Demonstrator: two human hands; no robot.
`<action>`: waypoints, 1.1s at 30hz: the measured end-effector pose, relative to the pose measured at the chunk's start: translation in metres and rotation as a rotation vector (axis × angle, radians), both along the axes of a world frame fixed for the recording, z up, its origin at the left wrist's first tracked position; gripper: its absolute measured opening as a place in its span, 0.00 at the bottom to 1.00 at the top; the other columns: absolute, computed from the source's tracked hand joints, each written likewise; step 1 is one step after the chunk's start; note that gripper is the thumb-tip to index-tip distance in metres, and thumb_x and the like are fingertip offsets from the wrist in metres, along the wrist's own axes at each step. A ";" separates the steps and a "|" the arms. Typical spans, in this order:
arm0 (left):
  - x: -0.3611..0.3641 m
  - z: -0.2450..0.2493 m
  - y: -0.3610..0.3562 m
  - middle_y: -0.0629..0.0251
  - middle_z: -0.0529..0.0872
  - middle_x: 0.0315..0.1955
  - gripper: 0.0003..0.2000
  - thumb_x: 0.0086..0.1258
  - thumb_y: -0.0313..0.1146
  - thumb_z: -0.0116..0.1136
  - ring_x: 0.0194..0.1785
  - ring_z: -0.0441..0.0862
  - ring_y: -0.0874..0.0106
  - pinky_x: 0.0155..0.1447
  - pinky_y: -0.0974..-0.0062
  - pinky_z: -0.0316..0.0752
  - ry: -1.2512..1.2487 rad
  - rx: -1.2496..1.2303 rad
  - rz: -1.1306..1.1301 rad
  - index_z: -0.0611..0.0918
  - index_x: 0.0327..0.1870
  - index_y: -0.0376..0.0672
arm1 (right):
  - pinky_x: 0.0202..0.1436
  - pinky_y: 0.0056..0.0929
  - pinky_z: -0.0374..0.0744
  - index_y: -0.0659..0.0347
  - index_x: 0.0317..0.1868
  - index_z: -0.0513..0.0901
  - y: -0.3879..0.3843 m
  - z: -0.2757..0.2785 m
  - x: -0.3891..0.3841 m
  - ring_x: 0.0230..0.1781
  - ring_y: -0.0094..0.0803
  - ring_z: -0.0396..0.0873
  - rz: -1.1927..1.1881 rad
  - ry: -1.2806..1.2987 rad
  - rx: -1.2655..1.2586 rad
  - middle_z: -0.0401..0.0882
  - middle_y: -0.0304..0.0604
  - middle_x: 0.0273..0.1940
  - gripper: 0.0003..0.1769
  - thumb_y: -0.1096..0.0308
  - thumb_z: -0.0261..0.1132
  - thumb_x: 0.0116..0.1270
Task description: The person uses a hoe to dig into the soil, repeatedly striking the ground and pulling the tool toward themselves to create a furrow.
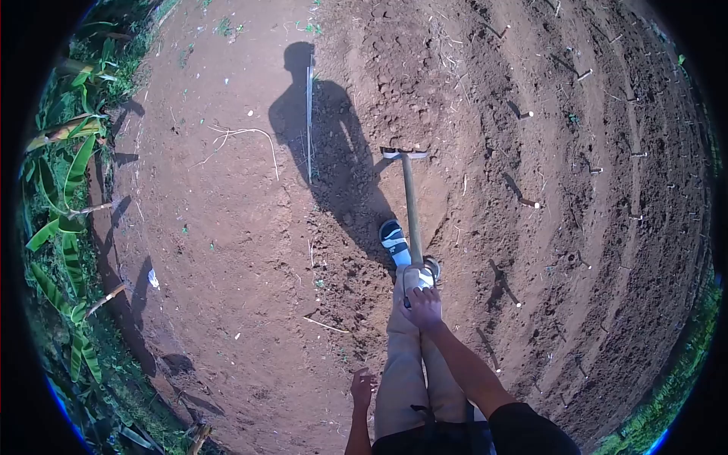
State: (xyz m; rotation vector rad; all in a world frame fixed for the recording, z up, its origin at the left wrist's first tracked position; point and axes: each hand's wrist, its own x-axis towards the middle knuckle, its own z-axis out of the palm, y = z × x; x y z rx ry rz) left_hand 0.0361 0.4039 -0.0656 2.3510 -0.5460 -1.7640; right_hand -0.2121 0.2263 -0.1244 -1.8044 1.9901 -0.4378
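My right hand (425, 309) is closed around the upper part of a hoe's wooden handle (412, 205). The handle stretches away in front of my legs, and the hoe's metal blade (404, 153) rests at the soil ahead of my feet. My left hand (363, 385) hangs beside my left leg, fingers loosely bent and apart, with nothing in it. Below the blade, a dark sandal (393, 240) with white stripes covers my left foot. The other foot is partly hidden behind the handle and my right hand.
Rows of short cut stems (528, 203) stick out of the tilled soil on the right. A pale straight stick or line (309, 121) lies ahead, across my shadow. Dry twigs (246, 133) are scattered on the left ground. Green broad-leaved plants (72, 262) border the far left.
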 end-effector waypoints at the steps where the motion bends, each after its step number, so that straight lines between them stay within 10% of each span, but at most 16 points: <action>1: 0.001 0.001 0.001 0.60 0.81 0.33 0.13 0.65 0.29 0.43 0.31 0.81 0.73 0.30 0.78 0.75 -0.002 0.010 0.002 0.71 0.50 0.44 | 0.36 0.36 0.71 0.58 0.28 0.76 0.007 -0.003 0.002 0.28 0.36 0.75 0.019 -0.013 0.053 0.75 0.41 0.24 0.15 0.55 0.64 0.48; 8: 0.002 0.001 0.014 0.63 0.81 0.35 0.12 0.66 0.30 0.45 0.33 0.81 0.73 0.32 0.77 0.76 0.008 0.017 0.003 0.72 0.50 0.44 | 0.49 0.40 0.69 0.59 0.36 0.75 0.094 -0.128 0.000 0.44 0.43 0.74 0.166 0.003 0.383 0.78 0.46 0.35 0.23 0.47 0.59 0.51; 11: 0.003 0.011 0.016 0.63 0.80 0.37 0.12 0.66 0.31 0.46 0.35 0.80 0.74 0.33 0.77 0.77 -0.010 0.048 -0.025 0.72 0.50 0.43 | 0.56 0.43 0.65 0.59 0.42 0.75 0.085 -0.134 -0.011 0.50 0.44 0.71 0.220 0.021 0.976 0.72 0.50 0.47 0.24 0.50 0.58 0.53; 15: 0.011 0.007 0.026 0.63 0.80 0.35 0.12 0.66 0.31 0.46 0.35 0.79 0.74 0.33 0.77 0.76 0.054 0.054 -0.002 0.71 0.50 0.43 | 0.54 0.43 0.67 0.58 0.41 0.76 0.012 -0.058 -0.046 0.49 0.45 0.71 0.435 -0.008 0.805 0.73 0.51 0.46 0.23 0.48 0.58 0.53; 18: 0.028 0.001 0.033 0.64 0.79 0.34 0.13 0.66 0.32 0.46 0.32 0.78 0.74 0.32 0.78 0.75 -0.121 -0.337 -0.493 0.70 0.51 0.43 | 0.42 0.41 0.75 0.53 0.42 0.77 -0.021 -0.005 -0.054 0.35 0.43 0.79 0.487 -0.045 0.610 0.79 0.48 0.34 0.25 0.42 0.55 0.54; 20: 0.027 0.026 0.011 0.63 0.79 0.33 0.14 0.66 0.34 0.47 0.31 0.78 0.74 0.31 0.77 0.75 0.155 -0.028 -0.021 0.69 0.52 0.44 | 0.42 0.40 0.75 0.53 0.39 0.78 -0.072 0.063 -0.058 0.36 0.44 0.79 0.292 -0.084 0.589 0.80 0.50 0.33 0.24 0.42 0.54 0.55; 27: 0.032 0.102 -0.056 0.59 0.80 0.36 0.17 0.65 0.40 0.47 0.30 0.80 0.71 0.30 0.77 0.74 0.145 -0.055 0.099 0.69 0.54 0.47 | 0.25 0.34 0.71 0.63 0.27 0.78 -0.284 0.266 -0.134 0.14 0.33 0.68 0.147 0.302 -0.062 0.72 0.43 0.14 0.32 0.40 0.43 0.61; 33: 0.038 0.099 -0.050 0.58 0.79 0.41 0.18 0.68 0.43 0.43 0.36 0.79 0.67 0.39 0.66 0.74 0.106 -0.013 0.090 0.66 0.56 0.48 | 0.31 0.39 0.72 0.68 0.25 0.77 -0.262 0.373 -0.101 0.18 0.38 0.72 0.111 0.004 0.399 0.77 0.50 0.20 0.32 0.44 0.43 0.62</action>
